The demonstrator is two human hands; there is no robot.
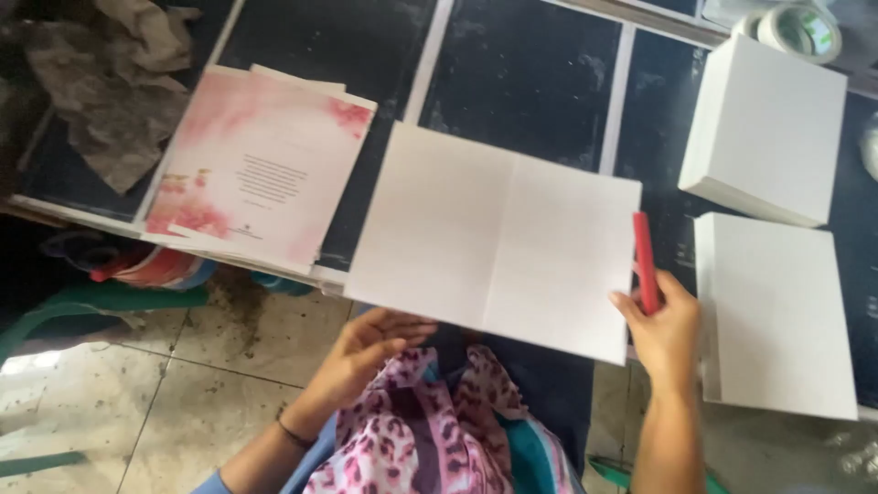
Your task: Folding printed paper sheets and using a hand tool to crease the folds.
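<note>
White creased card (494, 238) lies flat, smooth and rectangular, on the dark table (521, 82). Right hand (666, 329) pinches its edge, its grip also closed on a slim red stick (646, 261). Left hand (370, 343) rests open beneath.

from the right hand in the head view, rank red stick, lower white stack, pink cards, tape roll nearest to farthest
1. red stick, held in the right hand
2. lower white stack, just to its right
3. tape roll, top right corner
4. pink cards, far left

head cam | on wearer's head | looks steeply down, fwd | close over dark table (521, 82) edge & lap
</note>
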